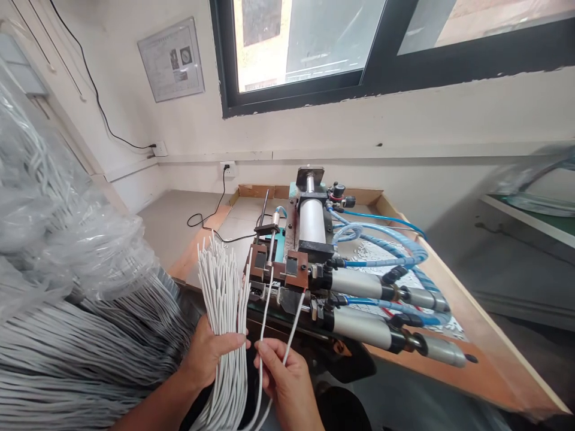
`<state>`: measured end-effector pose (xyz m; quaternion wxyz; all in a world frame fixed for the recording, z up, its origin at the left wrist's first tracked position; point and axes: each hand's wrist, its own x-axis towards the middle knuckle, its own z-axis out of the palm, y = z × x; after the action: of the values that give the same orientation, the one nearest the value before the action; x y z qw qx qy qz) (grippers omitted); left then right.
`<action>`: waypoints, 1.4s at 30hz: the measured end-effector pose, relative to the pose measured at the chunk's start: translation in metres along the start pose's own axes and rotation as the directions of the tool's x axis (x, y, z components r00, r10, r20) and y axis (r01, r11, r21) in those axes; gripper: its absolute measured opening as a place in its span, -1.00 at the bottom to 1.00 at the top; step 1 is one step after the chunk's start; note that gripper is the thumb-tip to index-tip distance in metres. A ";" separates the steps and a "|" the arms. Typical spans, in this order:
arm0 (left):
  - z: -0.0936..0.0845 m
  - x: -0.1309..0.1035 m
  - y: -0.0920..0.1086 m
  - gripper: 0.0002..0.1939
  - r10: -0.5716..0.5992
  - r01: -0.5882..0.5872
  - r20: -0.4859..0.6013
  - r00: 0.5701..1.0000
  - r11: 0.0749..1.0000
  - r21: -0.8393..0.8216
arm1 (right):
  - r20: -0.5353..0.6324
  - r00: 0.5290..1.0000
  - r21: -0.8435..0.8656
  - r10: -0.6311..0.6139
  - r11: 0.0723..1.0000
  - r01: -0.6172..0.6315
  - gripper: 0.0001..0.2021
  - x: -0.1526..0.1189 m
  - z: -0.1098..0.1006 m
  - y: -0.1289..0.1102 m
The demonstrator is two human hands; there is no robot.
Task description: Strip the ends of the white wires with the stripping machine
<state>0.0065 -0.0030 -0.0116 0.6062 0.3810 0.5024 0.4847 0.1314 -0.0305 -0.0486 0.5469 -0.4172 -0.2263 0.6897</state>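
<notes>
White wires fill the left hand [204,353], which is wrapped around a thick bundle [224,299] with its thumb laid across the front. The bundle stands upright before the table's near edge, its uneven tips fanning out just left of the machine [312,221].

The right hand [285,380] pinches a single wire [265,314] between thumb and fingertips, while a second wire [295,329] slants through the same hand. Both run up to the brown blocks [296,269] at the machine's near side; whether their ends touch the blocks, I cannot tell. The hands are close together, a narrow gap between their thumbs, and both sit below the blocks, leaving some room between knuckles and metal.

To the right, two silver cylinders [359,328] lie side by side and reach out over the table [485,359], closing off that side. Blue hoses [381,263] loop above white bits [371,251] scattered there, and a raised wooden strip [494,332] borders the table's right edge.

On the left, a large pile of grey wires [90,341], partly covered by clear plastic [90,233], comes right up beside the left forearm, so there is little space for that elbow.
</notes>
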 end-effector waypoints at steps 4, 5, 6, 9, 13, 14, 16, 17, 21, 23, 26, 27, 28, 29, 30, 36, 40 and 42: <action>-0.001 0.002 -0.001 -0.82 0.012 -0.013 0.012 1.000 1.000 0.011 | 0.010 0.999 -0.028 0.031 0.999 -0.031 -0.66 -0.004 0.000 0.000; -0.001 0.002 -0.002 -0.82 0.015 -0.015 0.014 1.000 1.000 0.010 | 0.004 0.999 -0.021 0.039 0.999 -0.039 -0.67 -0.004 0.000 -0.001; -0.001 0.002 -0.002 -0.81 0.018 -0.018 0.017 1.000 1.000 0.008 | -0.001 0.999 -0.014 0.049 0.999 -0.049 -0.68 -0.004 0.001 -0.003; -0.002 0.002 -0.002 -0.80 0.027 -0.026 0.032 0.999 1.000 -0.008 | -0.014 0.996 0.012 0.088 0.996 -0.087 -0.69 -0.002 0.001 -0.008; -0.001 0.001 -0.001 -0.80 0.042 -0.042 0.056 0.998 0.999 -0.006 | 0.039 0.995 0.020 0.095 0.995 -0.096 -0.71 0.002 0.000 -0.009; -0.001 0.001 -0.001 -0.81 0.052 -0.052 0.063 0.997 0.999 -0.002 | 0.063 0.994 0.021 0.094 0.995 -0.096 -0.72 0.003 0.001 -0.010; 0.000 0.000 0.000 -0.82 0.074 -0.075 0.080 0.994 0.997 0.008 | 0.104 0.990 0.020 0.094 0.995 -0.097 -0.71 0.006 0.003 -0.011; 0.000 0.000 0.000 -0.83 0.084 -0.086 0.089 0.992 0.996 0.016 | 0.115 0.990 0.008 0.087 0.996 -0.088 -0.69 0.007 0.005 -0.012; 0.000 -0.002 0.000 -0.82 0.134 -0.145 0.113 0.984 0.985 0.094 | 0.066 0.995 -0.105 -0.069 0.992 0.076 -0.70 0.007 0.012 -0.017; 0.001 -0.003 -0.001 -0.79 0.161 -0.177 0.123 0.979 0.975 0.132 | 0.034 0.989 -0.154 -0.143 0.977 0.146 -0.74 0.005 0.014 -0.019; 0.002 -0.004 0.000 -0.77 0.153 -0.173 0.157 0.976 0.977 0.122 | -0.004 0.984 -0.170 -0.175 0.970 0.172 -0.75 0.004 0.014 -0.018; 0.003 -0.004 0.001 -0.78 0.132 -0.151 0.172 0.976 0.983 0.103 | -0.025 0.984 -0.152 -0.179 0.973 0.173 -0.74 0.003 0.013 -0.018; 0.003 -0.004 0.002 -0.80 0.108 -0.124 0.182 0.977 0.989 0.079 | -0.048 0.983 -0.126 -0.180 0.977 0.173 -0.73 0.003 0.012 -0.017; 0.002 -0.003 0.003 -0.81 0.087 -0.099 0.190 0.978 0.994 0.053 | -0.063 0.982 -0.098 -0.176 0.981 0.169 -0.72 0.003 0.011 -0.015; 0.002 -0.002 0.005 -0.83 0.079 -0.086 0.186 0.979 0.996 0.031 | -0.064 0.983 -0.077 -0.170 0.983 0.165 -0.71 0.003 0.010 -0.014; -0.004 0.010 0.011 -0.89 0.136 -0.136 0.018 0.991 0.990 0.029 | -0.039 0.987 -0.073 -0.155 0.986 0.152 -0.74 0.008 0.006 -0.009; -0.004 0.014 0.014 -0.89 0.126 -0.126 0.000 0.992 0.992 0.013 | -0.109 0.982 0.019 -0.152 0.988 0.155 -0.77 0.016 0.010 -0.009; -0.003 0.015 0.017 -0.86 0.131 -0.131 -0.014 0.991 0.991 -0.013 | -0.137 0.981 0.081 -0.135 0.986 0.147 -0.77 0.020 0.013 -0.012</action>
<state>0.0008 0.0155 0.0008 0.5725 0.4057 0.4769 0.5294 0.1267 -0.0062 -0.0387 0.6265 -0.4190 -0.1875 0.6299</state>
